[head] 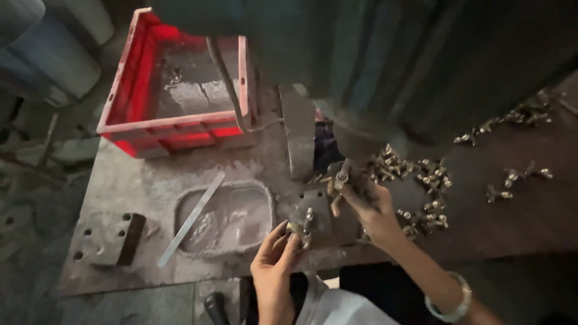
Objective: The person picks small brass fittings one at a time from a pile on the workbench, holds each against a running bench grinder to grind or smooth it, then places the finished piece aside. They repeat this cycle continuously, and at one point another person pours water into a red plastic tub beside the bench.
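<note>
Left hand: your left hand (274,265) is low at the near edge of the worktop (126,180), its fingers (283,232) pinched shut on a small brass fitting (296,229).
Brass fitting: it sits at your left fingertips, just in front of the small metal block (313,207) under the machine, touching or nearly touching it; which one, you cannot tell.
Right hand: your right hand (367,207) reaches up to the press, and its fingers are curled around a short metal pin (343,174) that hangs from the machine body (385,66).
Wrist: a pale bangle (450,301) sits on your right forearm.
Loose parts: a heap of small brass pieces (421,180) lies just right of your right hand, with a few more scattered farther right (518,177) and up along the far edge.
Upright plate: a grey steel bar (298,132) stands between the crate and the press opening.
Crate: a red plastic crate (180,129) rests at the back left of the worktop, with a grey layer and a few small parts inside; a thin cable (226,78) runs across its right wall.
Hollow: a shallow rounded recess (241,216) lies left of your left hand, with a flat metal strip (189,219) leaning across its left rim.
Drilled block: a dark steel block with holes (108,238) sits near the left edge, well apart from both hands.
</note>
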